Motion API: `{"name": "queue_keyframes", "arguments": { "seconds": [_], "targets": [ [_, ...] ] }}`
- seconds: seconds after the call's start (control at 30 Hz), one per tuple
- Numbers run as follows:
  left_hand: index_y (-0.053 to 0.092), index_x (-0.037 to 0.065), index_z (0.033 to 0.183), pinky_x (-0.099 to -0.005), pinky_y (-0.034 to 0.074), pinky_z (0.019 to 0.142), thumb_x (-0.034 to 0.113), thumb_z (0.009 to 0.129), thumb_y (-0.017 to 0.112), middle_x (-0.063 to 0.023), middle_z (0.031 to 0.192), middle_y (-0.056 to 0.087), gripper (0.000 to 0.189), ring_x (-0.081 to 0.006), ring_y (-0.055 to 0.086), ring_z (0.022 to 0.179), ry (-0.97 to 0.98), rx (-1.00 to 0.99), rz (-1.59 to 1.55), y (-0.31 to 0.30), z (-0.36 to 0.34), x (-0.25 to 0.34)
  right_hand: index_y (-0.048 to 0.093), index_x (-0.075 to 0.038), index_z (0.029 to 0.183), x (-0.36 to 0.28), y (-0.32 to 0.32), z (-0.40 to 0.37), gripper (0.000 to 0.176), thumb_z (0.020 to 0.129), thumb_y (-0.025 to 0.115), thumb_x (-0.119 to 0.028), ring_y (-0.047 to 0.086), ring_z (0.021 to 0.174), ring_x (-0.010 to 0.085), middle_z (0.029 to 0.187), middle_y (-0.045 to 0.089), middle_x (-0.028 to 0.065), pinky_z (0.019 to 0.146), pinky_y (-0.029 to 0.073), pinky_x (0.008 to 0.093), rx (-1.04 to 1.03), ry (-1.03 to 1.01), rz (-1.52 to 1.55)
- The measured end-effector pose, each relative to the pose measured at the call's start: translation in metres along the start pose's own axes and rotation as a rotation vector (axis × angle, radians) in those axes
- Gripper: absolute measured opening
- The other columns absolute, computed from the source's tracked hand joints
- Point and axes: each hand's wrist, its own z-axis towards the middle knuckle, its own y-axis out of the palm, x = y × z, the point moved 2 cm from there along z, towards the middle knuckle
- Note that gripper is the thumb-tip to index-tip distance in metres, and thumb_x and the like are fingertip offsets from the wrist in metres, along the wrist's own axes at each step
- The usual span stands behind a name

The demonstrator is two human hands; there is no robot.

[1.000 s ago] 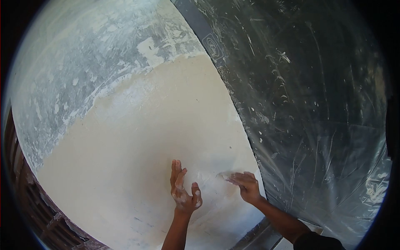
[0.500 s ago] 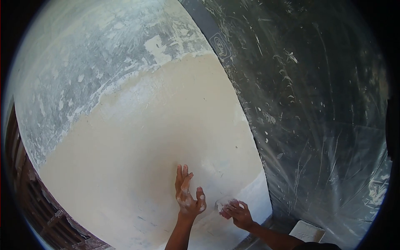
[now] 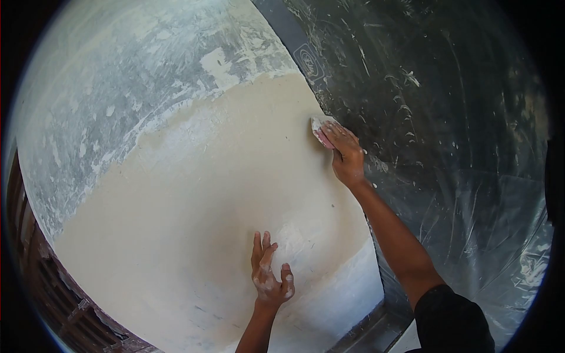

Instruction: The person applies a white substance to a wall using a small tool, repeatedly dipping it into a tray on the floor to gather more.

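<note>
Pink, white-smeared flat pad (image 3: 321, 135) sits gripped in the right hand (image 3: 347, 152).
It juts past the fingertips; the left hand (image 3: 269, 277) is wide open.

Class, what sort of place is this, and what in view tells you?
Probably a building site or room being finished: a part-coated wall, dark plastic sheeting beside it, and a filler-smeared tool in the right hand.
</note>
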Motion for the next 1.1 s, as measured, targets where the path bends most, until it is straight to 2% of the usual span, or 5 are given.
{"name": "queue_keyframes", "arguments": {
  "seconds": [0.27, 0.33, 0.93, 1.03, 1.1],
  "targets": [
    [0.046, -0.004, 0.131, -0.0545, 0.034, 0.113, 0.01, 0.093, 0.053, -0.0342, 0.141, 0.05, 0.041, -0.0544, 0.037, 0.14, -0.215, -0.139, -0.113, 0.016, -0.085, 0.051, 0.067, -0.009, 0.127, -0.093, -0.1, -0.324, 0.06, 0.073, 0.056, 0.016, 0.053, 0.134, 0.0316, 0.13, 0.067, 0.0121, 0.116, 0.033, 0.0493, -0.601, 0.312, 0.092],
    [0.046, -0.005, 0.133, -0.0538, 0.031, 0.115, 0.01, 0.093, 0.053, -0.0333, 0.143, 0.049, 0.043, -0.0533, 0.034, 0.142, -0.285, -0.238, -0.14, 0.024, -0.138, 0.072, 0.073, -0.008, 0.115, -0.127, -0.16, -0.436, 0.04, 0.083, 0.057, 0.011, 0.07, 0.109, 0.0287, 0.114, 0.073, 0.0144, 0.097, 0.052, 0.0396, -0.776, 1.109, 0.237],
    [0.0, 0.005, 0.16, -0.0645, 0.003, 0.119, 0.041, 0.096, 0.061, -0.0219, 0.167, 0.005, 0.095, -0.054, 0.001, 0.15, -1.266, -1.145, -0.528, 0.057, -0.468, 0.338, 0.049, 0.004, 0.132, -0.301, -0.438, -0.517, 0.046, 0.086, 0.046, 0.009, 0.066, 0.109, 0.0314, 0.127, 0.06, 0.0191, 0.092, 0.057, 0.042, 0.17, 2.215, 0.34],
    [0.003, 0.005, 0.16, -0.0626, 0.005, 0.12, 0.041, 0.097, 0.059, -0.0223, 0.167, 0.005, 0.092, -0.0543, 0.001, 0.15, -1.405, -1.201, -0.601, 0.062, -0.505, 0.381, 0.056, 0.0, 0.126, -0.316, -0.467, -0.517, 0.042, 0.086, 0.048, 0.009, 0.067, 0.108, 0.0294, 0.12, 0.065, 0.018, 0.091, 0.057, 0.0411, 0.078, 2.309, -0.062],
    [0.007, 0.005, 0.16, -0.0605, 0.007, 0.121, 0.042, 0.1, 0.054, -0.0242, 0.165, 0.012, 0.085, -0.0547, 0.006, 0.149, -1.475, -1.212, -0.62, 0.068, -0.53, 0.405, 0.062, -0.002, 0.12, -0.317, -0.493, -0.528, 0.038, 0.087, 0.048, 0.008, 0.068, 0.106, 0.0258, 0.11, 0.07, 0.0181, 0.09, 0.056, 0.0411, -0.955, 1.906, -0.48]
  ]
}}
